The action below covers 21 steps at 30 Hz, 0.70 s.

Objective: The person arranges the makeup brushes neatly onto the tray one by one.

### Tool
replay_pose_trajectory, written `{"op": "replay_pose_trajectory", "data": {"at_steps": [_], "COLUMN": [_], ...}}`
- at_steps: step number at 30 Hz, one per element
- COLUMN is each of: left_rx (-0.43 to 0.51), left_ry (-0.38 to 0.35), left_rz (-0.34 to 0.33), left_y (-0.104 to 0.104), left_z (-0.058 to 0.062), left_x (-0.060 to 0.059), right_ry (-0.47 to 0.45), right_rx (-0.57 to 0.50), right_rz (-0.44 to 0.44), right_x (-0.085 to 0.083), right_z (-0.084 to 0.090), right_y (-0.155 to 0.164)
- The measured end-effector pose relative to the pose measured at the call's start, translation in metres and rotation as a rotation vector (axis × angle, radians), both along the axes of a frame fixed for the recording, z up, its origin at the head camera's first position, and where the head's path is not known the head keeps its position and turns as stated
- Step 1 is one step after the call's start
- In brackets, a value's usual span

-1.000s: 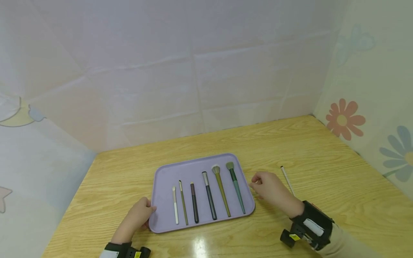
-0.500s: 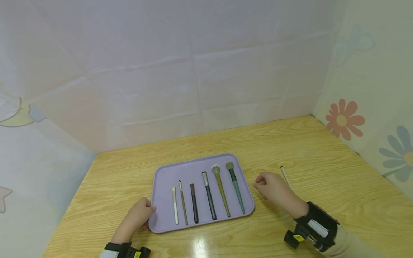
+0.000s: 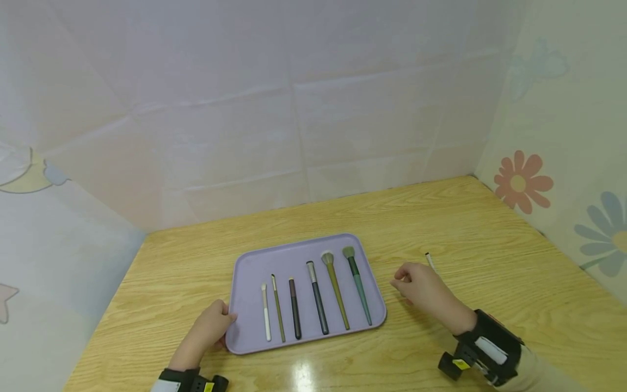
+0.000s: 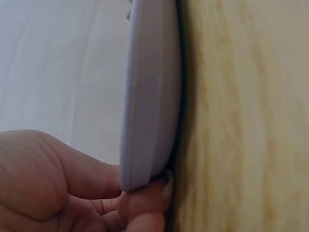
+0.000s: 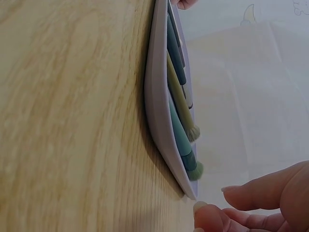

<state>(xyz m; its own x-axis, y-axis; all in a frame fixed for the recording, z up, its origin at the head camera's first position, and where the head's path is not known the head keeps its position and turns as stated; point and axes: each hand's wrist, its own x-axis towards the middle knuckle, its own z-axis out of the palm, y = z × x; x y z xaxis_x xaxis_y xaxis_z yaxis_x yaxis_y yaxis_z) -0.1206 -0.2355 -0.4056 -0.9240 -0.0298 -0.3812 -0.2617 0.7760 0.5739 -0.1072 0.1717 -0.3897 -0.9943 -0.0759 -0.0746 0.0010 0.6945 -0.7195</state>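
A lavender tray [image 3: 294,256] lies on the wooden table with several makeup brushes in a row across it. The row runs from a small white-handled brush [image 3: 266,321] at the left to a green-handled brush [image 3: 362,291] at the right. My left hand [image 3: 210,326] pinches the tray's left rim; in the left wrist view, the thumb is above the edge and fingertips are beneath it. To the right of the tray, my right hand [image 3: 425,288] holds nothing, its fingers loosely bent. Behind it lies a thin pale brush [image 3: 431,261], mostly hidden by the hand.
The wooden table [image 3: 441,218] runs back to a pale cloth backdrop [image 3: 303,109]. A side panel with printed flowers [image 3: 524,182] borders the right, and another pale panel [image 3: 49,272] borders the left.
My right hand has drifted right, away from the tray's right edge, and covers more of the loose brush. The left hand, the tray and the brushes in it have stayed put.
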Motion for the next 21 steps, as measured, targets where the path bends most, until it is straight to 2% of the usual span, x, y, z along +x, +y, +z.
{"op": "replay_pose_trajectory", "data": {"at_steps": [8,21], "left_rx": [-0.003,-0.012], "left_ry": [-0.006,-0.01], "left_rz": [0.005,0.004], "left_y": [-0.001,0.001], "left_z": [0.0,0.002], "left_x": [0.0,0.0], "right_ry": [0.02,-0.01], "right_rx": [0.042,0.041], "right_rz": [-0.011,-0.031], "right_x": [0.001,0.004], "right_z": [-0.001,-0.003], "right_y": [0.006,0.019]}}
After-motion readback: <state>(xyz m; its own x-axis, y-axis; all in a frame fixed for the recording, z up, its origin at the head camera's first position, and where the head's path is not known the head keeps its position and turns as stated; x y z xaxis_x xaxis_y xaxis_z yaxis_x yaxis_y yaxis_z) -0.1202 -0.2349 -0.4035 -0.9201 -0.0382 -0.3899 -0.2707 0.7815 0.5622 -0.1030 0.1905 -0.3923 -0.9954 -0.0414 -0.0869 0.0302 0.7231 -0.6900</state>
